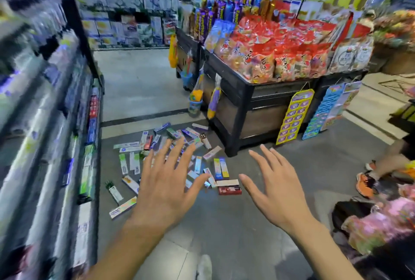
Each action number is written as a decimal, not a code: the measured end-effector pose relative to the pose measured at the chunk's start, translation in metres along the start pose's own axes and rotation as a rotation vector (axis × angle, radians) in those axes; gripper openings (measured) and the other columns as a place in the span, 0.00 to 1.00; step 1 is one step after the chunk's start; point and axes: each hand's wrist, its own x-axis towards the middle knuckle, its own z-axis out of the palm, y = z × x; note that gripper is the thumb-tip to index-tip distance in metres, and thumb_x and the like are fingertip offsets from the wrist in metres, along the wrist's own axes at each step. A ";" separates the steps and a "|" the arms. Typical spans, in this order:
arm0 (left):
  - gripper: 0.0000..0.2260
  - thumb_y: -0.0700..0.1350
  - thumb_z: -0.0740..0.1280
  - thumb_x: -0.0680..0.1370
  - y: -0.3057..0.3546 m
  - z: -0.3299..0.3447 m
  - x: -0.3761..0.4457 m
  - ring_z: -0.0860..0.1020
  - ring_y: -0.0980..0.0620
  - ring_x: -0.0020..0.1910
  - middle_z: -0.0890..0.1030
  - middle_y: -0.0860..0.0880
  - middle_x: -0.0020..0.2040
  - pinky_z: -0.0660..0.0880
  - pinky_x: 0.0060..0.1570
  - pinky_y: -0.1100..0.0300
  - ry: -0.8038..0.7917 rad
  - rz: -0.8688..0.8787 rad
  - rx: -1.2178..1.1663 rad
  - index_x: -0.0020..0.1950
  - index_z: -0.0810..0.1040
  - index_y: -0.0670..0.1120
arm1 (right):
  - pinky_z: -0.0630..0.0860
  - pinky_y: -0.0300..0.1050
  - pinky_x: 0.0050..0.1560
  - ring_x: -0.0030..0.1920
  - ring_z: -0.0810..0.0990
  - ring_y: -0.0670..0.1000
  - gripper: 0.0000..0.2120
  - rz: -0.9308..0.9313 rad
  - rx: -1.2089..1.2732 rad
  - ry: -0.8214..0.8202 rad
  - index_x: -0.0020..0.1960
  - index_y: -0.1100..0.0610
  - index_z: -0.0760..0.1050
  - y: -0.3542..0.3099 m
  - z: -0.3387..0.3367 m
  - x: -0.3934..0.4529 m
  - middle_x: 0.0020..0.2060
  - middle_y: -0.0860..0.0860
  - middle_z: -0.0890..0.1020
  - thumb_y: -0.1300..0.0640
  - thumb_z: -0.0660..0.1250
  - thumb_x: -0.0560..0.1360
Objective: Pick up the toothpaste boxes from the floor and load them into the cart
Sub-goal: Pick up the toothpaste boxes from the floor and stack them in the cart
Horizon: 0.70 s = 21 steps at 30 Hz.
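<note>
Several toothpaste boxes [220, 168] lie scattered on the grey floor, between the shelf on the left and a black display bin. A red box [229, 190] lies nearest my right hand. My left hand [166, 181] is stretched out over the pile with fingers spread and holds nothing. My right hand [274, 187] is out beside it, also spread and holding nothing, over bare floor right of the boxes. Both hands are above the floor and touch no box. No cart is in view.
A blurred shelf unit [67, 136] of boxed goods runs along the left. A black display bin [249, 109] full of snack bags stands beyond the pile. At the right edge a person's leg and orange shoe [365, 184] show, with a black bag [350, 214].
</note>
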 end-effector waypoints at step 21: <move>0.36 0.70 0.47 0.80 -0.068 0.163 0.303 0.59 0.44 0.80 0.62 0.47 0.80 0.60 0.75 0.37 -0.263 0.041 0.084 0.82 0.55 0.51 | 0.71 0.61 0.69 0.74 0.68 0.62 0.33 0.098 -0.001 -0.171 0.73 0.52 0.71 0.121 0.132 0.274 0.73 0.57 0.71 0.32 0.56 0.77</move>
